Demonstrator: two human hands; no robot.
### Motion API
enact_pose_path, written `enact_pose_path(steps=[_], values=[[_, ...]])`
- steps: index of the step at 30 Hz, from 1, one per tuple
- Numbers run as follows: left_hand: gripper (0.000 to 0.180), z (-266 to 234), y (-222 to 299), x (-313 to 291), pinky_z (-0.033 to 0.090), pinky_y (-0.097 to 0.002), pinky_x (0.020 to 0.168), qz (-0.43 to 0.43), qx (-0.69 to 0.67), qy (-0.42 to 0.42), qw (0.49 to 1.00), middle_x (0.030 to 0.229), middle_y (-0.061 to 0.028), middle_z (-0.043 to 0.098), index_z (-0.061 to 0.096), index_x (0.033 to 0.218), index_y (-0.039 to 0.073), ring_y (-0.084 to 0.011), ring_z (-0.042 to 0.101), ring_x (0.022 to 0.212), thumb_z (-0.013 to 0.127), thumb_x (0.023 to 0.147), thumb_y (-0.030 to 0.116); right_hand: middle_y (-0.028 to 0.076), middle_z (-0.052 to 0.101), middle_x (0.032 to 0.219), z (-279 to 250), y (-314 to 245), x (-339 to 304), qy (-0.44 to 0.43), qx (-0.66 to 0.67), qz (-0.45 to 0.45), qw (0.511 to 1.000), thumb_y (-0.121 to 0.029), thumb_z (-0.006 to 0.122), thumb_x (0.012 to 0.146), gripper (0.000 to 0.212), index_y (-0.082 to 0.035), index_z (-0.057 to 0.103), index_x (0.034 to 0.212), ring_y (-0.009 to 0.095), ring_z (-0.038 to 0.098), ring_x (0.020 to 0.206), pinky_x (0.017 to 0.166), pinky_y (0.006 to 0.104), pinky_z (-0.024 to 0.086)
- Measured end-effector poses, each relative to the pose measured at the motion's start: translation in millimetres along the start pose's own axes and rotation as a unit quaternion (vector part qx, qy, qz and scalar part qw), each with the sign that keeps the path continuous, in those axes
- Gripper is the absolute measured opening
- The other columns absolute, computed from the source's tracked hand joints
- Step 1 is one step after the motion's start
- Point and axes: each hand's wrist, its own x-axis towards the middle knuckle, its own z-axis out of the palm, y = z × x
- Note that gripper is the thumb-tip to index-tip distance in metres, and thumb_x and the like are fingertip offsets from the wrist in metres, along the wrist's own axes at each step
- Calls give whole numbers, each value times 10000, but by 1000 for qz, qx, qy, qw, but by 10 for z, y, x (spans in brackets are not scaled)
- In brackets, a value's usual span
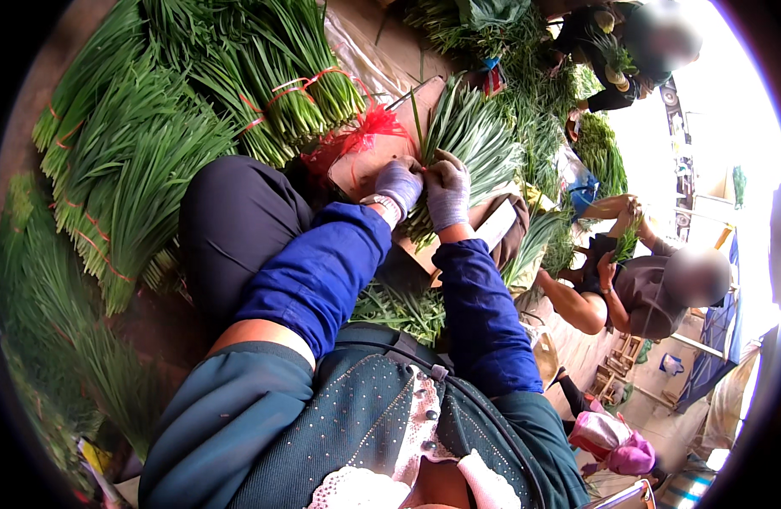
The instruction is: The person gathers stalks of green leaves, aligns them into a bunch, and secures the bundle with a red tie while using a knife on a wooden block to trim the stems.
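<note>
A loose bunch of garlic chives [473, 140] lies across a small board in front of me, leaf ends pointing away. My left hand [399, 182], in a light purple-grey glove, is closed at the left side of the bunch. Beside it my right hand [448, 191], gloved alike, is closed too. Their fingertips nearly meet over a bit of red tie around the bunch, mostly hidden by the fingers. Left of the hands, a tangle of red plastic ties [369, 127] rests on the board [354, 174].
Tied chive bunches [144, 144] are heaped at the left, and more [310, 93] stand past my knee. Loose greens [526, 136] cover the ground at the right. A seated person [653, 288] holds greens at the right; another person [611, 51] works at the far right.
</note>
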Motion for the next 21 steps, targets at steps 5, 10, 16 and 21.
enact_pose_path(steps=[5,10,16,21], values=[[166,-22,86,-147,528,-369,775,53,81,42,994,844,-150,704,671,949,51,-269,687,809,679,815,149,103,685,1051,-26,-47,-47,6,-17,-16,1000,-99,674,739,59,-101,677,798,339,580,1102,992,437,408],[66,101,-145,-16,520,-306,733,24,-67,21,997,806,-101,697,654,895,47,-141,637,740,658,842,85,125,640,833,11,-93,12,7,-80,-1,997,-98,670,766,34,-68,652,761,356,605,888,840,431,461],[58,72,-183,-17,522,-301,739,46,-76,22,996,810,-83,703,666,890,46,-137,638,744,646,841,69,84,686,925,28,-72,33,-50,-111,56,991,-155,688,730,84,-134,725,802,288,606,1012,976,420,402],[91,-10,-102,-74,524,-302,744,22,-94,-11,995,820,-79,708,680,919,46,-145,646,754,642,839,66,68,697,900,34,-56,29,-48,-128,31,990,-158,685,724,70,-141,729,776,280,607,1019,980,416,396]])
